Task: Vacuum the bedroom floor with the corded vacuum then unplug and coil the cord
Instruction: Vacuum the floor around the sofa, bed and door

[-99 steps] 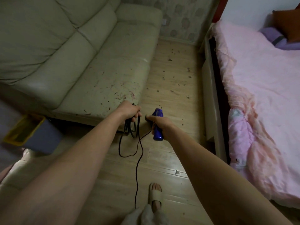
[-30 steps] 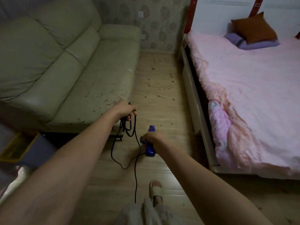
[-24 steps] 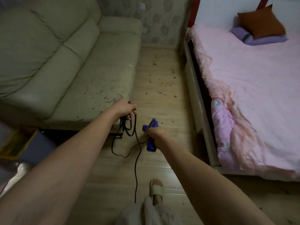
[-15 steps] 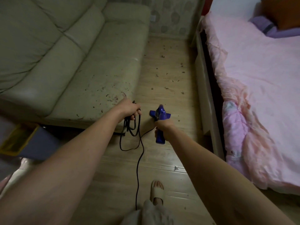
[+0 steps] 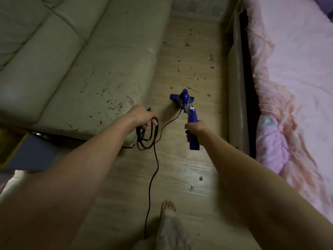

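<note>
A blue corded vacuum (image 5: 183,101) stands on the wooden floor (image 5: 180,170) between sofa and bed, its head near scattered dark debris (image 5: 198,69). My right hand (image 5: 195,128) grips the vacuum's blue handle. My left hand (image 5: 142,117) holds several loops of the black cord (image 5: 155,159). One strand runs from the loops up to the vacuum body, another trails down the floor toward my feet.
A pale green sofa (image 5: 72,60) with debris on its seat fills the left. A bed with a pink cover (image 5: 292,87) and its frame (image 5: 236,87) line the right. A yellow-rimmed bin (image 5: 21,150) sits at the left. My sandalled foot (image 5: 168,208) is below.
The vacuum has been pushed forward along the floor, away from me, and the camera has tilted down. My left hand keeps hold of the cord loops.
</note>
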`<state>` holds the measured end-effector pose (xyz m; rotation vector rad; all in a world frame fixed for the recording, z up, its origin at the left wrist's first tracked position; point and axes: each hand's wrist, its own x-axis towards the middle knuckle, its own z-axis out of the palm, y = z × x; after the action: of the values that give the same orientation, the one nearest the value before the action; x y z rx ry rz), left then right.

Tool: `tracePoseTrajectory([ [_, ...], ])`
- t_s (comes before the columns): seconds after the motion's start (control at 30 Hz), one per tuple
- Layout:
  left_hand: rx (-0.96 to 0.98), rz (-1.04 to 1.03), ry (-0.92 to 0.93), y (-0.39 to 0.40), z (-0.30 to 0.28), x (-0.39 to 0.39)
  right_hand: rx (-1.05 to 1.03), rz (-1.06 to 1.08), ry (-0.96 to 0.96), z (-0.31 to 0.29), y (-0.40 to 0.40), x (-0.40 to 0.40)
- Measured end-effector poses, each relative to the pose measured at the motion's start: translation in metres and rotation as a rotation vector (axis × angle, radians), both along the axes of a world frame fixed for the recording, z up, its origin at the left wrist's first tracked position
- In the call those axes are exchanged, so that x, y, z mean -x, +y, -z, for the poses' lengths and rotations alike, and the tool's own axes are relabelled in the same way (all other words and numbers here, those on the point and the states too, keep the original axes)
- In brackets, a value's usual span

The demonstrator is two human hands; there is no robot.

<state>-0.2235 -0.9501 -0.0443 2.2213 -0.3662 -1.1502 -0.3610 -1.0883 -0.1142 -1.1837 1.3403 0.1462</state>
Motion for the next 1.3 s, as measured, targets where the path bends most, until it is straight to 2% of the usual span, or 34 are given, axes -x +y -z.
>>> tracePoseTrajectory([
  [0.27,-0.022,-0.022,-0.015,-0.013,0.023,-0.005,0.006,-0.089,0.030,0.015,-0.047,-0.005],
  [0.5,-0.018,-0.004,0.005,-0.010,0.019,0.006,-0.008,-0.162,0.070,0.017,-0.044,0.029],
  [0.87,0.053,0.062,-0.011,0.018,-0.029,0.053,0.017,-0.231,0.146,-0.031,0.028,0.112],
  [1.3,0.151,0.201,-0.040,0.110,-0.105,0.114,-0.054,-0.180,0.146,-0.112,0.165,0.168],
])
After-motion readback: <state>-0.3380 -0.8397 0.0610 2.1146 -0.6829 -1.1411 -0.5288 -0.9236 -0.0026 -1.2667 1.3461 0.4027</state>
